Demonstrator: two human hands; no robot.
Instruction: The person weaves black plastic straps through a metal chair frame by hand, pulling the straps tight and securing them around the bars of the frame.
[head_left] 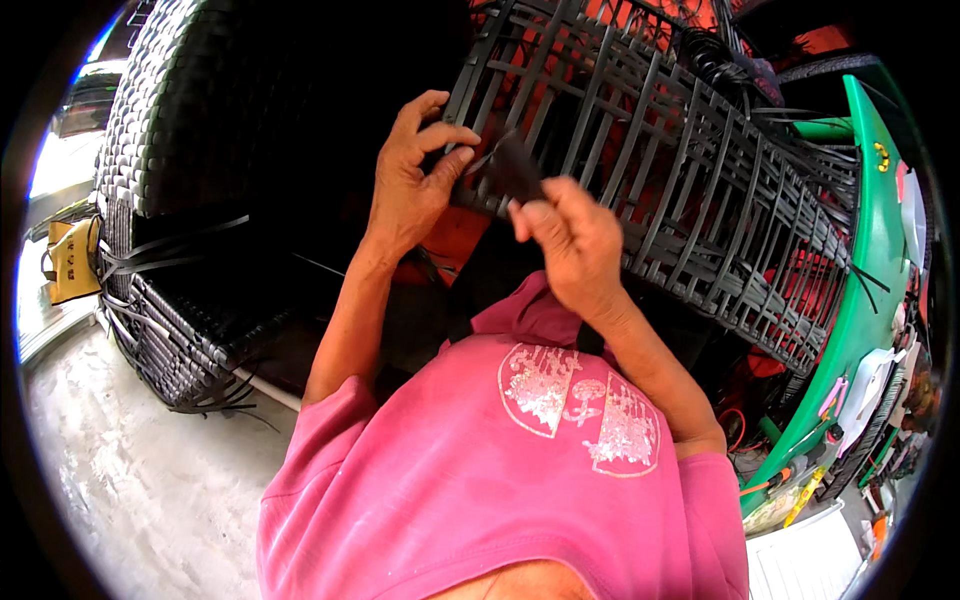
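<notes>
A half-woven frame of dark strips (640, 130) stands in front of me, its crossing strips leaving open gaps. At its near left corner is my left hand (415, 175), with thumb and index finger drawn close together against the edge. What lies between those fingertips is too small to make out. My right hand (575, 240) is closed around a dark tool (515, 165), whose broad end is smeared by motion and points toward the left fingertips. The tool's exact kind does not show.
To the left stands a dark woven wicker piece (160, 110) with loose strip ends. A yellow bag (72, 262) is beside it. A curved green panel (850, 280) borders the right side, near a white tray (805, 555). Pale concrete floor (150, 480) lies lower left.
</notes>
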